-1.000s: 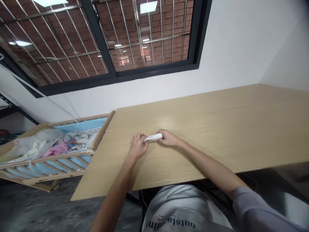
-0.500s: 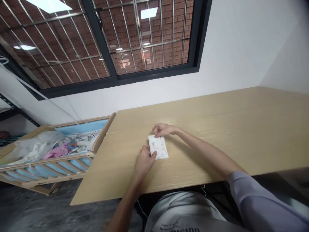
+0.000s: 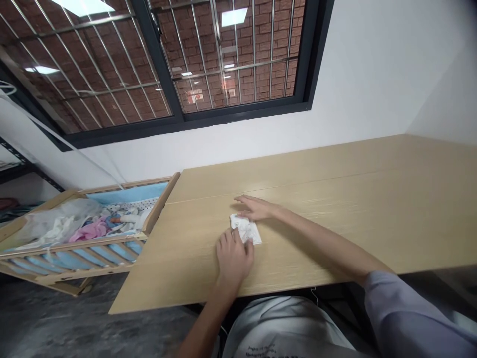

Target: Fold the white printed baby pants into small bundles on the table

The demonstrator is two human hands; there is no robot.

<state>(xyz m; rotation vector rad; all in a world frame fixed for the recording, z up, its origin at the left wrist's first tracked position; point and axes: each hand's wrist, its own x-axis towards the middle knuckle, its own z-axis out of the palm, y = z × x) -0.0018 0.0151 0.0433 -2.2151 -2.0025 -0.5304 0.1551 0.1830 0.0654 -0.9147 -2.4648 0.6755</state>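
A small white printed cloth (image 3: 246, 229), folded flat, lies on the light wooden table (image 3: 335, 209). My left hand (image 3: 233, 256) rests on its near edge with the fingers laid flat. Along the cloth's far edge my right hand (image 3: 255, 208) lies flat too, fingers stretched out to the left. Both hands press the cloth down against the tabletop and neither grips it.
A wooden baby crib (image 3: 74, 238) with blue lining and a heap of small clothes (image 3: 93, 226) stands left of the table. A white wall and a barred window (image 3: 167, 64) lie behind. The table's front edge runs close to my body.
The cloth, first held rolled between both hands, was laid out flat on the table. My left hand slid onto its near edge and my right hand flattened on the far edge.
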